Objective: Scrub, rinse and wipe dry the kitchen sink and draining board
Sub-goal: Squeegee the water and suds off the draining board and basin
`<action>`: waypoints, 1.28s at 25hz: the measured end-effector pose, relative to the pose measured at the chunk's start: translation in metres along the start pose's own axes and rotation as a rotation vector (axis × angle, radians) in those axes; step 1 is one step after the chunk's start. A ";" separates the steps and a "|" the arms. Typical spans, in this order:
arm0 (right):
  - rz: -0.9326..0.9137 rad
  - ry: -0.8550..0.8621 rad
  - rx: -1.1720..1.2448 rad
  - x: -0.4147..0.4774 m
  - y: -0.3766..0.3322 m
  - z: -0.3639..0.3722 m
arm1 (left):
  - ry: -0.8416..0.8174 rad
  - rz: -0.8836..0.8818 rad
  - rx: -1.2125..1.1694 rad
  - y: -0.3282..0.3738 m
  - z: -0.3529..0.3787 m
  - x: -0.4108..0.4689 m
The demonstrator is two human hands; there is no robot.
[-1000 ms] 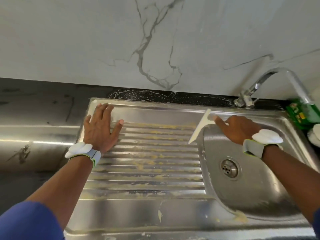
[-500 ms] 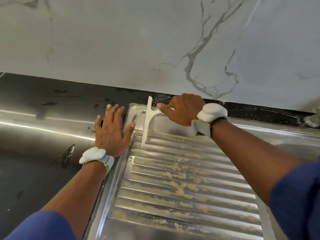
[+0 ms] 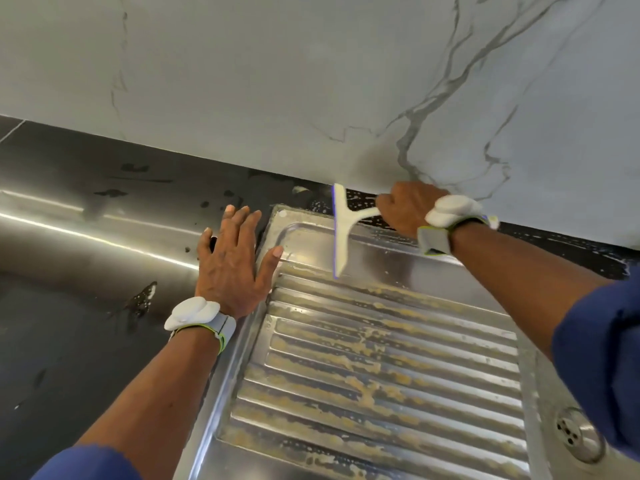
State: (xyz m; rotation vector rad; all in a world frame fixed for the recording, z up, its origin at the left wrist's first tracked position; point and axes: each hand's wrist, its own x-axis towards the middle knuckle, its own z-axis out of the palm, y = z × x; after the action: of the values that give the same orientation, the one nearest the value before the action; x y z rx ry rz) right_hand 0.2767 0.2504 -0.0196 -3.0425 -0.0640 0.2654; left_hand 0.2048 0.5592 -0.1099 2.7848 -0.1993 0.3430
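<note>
Head-camera view looking down on a stainless steel draining board (image 3: 381, 265). Its long pressed grooves hold streaks of yellow-brown foamy residue (image 3: 360, 386). At the lower right only a corner of the sink bowl (image 3: 545, 410) shows, with a round perforated drain strainer (image 3: 573, 434) in it; what else the bowl holds is hidden by the arm.

The right hand (image 3: 407, 209) is clenched around the short handle of a white plastic squeegee (image 3: 341, 230). The flat blade runs front to back across the board's smooth back strip. Its far end lies over the suds-flecked black counter behind the board, and its near end is at the first ridge. The left hand (image 3: 232, 261) lies flat with fingers straight and spread on the glossy dark countertop (image 3: 86, 341). Its thumb reaches onto the board's raised left rim, and it holds nothing.

Compared with half a second ago, the blade sits a little further from the board's left rim, and the strainer has come into view. The left hand is in the same spot beside the rim. A second ago the squeegee was at the sink bowl's edge.

Each wrist wears a grey band with a white moulded pod (image 3: 192, 313). Dark blue sleeves (image 3: 602, 358) cover the upper forearms. The wall (image 3: 277, 81) behind is pale marble with grey veins.
</note>
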 end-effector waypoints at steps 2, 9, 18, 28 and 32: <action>0.064 -0.040 -0.051 -0.025 0.047 0.002 | -0.004 -0.004 0.008 0.000 0.000 0.001; 0.359 0.042 -0.122 -0.127 0.145 -0.006 | -0.036 0.027 0.024 0.002 0.001 0.004; 0.004 0.234 0.066 -0.033 -0.064 -0.002 | 0.015 -0.039 -0.014 0.001 -0.002 0.003; -0.091 0.160 0.045 0.022 -0.103 -0.002 | 0.066 -0.127 -0.086 0.002 -0.001 0.003; -0.013 0.073 0.054 0.008 -0.084 0.004 | 0.091 -0.141 -0.131 0.001 -0.002 0.002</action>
State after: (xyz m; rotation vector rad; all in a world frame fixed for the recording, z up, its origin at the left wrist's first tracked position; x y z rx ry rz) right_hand 0.2809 0.3345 -0.0171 -2.9939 -0.0699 0.1526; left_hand 0.2061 0.5588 -0.1069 2.6299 -0.0027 0.4057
